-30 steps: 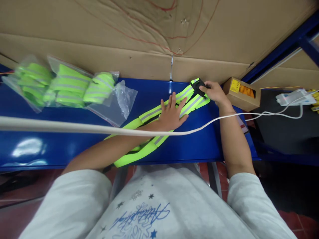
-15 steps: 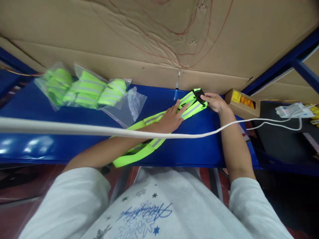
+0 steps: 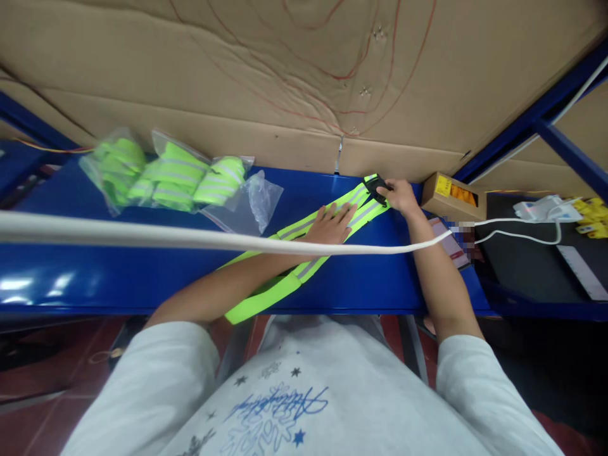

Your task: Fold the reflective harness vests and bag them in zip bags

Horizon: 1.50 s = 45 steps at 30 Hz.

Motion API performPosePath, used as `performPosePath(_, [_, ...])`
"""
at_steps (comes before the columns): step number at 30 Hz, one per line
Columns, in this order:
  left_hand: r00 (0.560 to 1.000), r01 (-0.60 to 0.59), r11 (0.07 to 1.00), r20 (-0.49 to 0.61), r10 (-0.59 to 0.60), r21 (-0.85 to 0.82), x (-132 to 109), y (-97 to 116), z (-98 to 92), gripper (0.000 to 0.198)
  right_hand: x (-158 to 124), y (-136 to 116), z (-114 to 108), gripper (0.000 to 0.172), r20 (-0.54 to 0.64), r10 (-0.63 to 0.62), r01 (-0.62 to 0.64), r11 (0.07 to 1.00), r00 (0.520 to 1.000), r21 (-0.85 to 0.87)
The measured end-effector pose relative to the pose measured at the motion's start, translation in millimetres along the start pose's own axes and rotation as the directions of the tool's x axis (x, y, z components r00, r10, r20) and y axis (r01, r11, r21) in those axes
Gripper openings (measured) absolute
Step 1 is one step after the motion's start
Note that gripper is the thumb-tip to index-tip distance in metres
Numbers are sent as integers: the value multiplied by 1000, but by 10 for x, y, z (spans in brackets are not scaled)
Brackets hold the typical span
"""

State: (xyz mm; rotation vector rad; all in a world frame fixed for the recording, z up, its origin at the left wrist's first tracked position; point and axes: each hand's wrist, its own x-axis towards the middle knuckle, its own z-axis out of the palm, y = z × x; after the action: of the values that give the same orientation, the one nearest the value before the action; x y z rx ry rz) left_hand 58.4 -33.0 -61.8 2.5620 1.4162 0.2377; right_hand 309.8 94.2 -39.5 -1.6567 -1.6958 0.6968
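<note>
A neon-yellow strap with grey reflective stripes lies in long strands across the blue table, one end hanging near the front edge. Flat on its middle rests my left hand, fingers spread. At the strap's far right end is a black buckle, and my right hand pinches it between thumb and fingers. Parts of the strap are hidden under my left hand and forearm.
Several clear bags of neon-yellow straps lie at the back left, beside a crumpled clear bag. A cardboard box stands right of my right hand. A white cable crosses the view above my left forearm.
My left hand has flattened and its fingers spread over the strap. The strap's strands have shifted slightly and my right hand has moved a little left with the buckle. The view has shifted slightly.
</note>
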Motion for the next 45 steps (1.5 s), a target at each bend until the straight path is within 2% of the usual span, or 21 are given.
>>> performPosePath(3, [999, -31, 999, -6, 31, 22, -5, 9, 12, 64, -118, -160, 22, 10, -59, -17, 3, 973, 998, -232])
performPosePath(8, [994, -56, 998, -88, 58, 24, -16, 58, 37, 61, -442, -535, 283, 34, -27, -80, 54, 855, 996, -516])
performPosePath(12, [989, -25, 999, -148, 28, 21, -24, 87, 42, 60, -650, -667, 472, 37, 74, -103, 127, 777, 992, -616])
performPosePath(15, [987, 1, 999, -162, 5, 39, -38, 77, 49, 61, -736, -634, 432, 36, 135, -119, 178, 765, 984, -619])
performPosePath(19, [990, 5, 997, -143, 5, 71, -56, 50, 50, 61, -729, -505, 283, 43, 177, -154, 228, 796, 972, -560])
performPosePath(23, [991, -12, 996, -128, 23, 88, -68, 52, 30, 58, -579, -367, 263, 59, 147, -81, 149, 829, 986, -538])
performPosePath(26, [992, -24, 996, -118, 34, 87, -83, 66, 4, 57, -479, -319, 298, 54, 158, -16, 98, 845, 987, -526])
performPosePath(30, [996, -38, 997, -80, 43, 68, -88, 65, -30, 58, -506, -412, 296, 45, 150, 12, 66, 859, 989, -507])
performPosePath(35, [999, -44, 998, -27, 45, 35, -70, 71, -19, 58, -826, -722, 420, 36, 117, -49, 108, 813, 992, -573])
performPosePath(40, [995, 10, 999, -102, -5, 44, -101, 102, -16, 54, -1088, -856, 601, 47, 280, -143, 281, 785, 949, -552])
performPosePath(45, [992, -11, 998, -122, 19, 66, -135, 72, -31, 47, -993, -729, 396, 54, 480, -202, 411, 826, 854, -385])
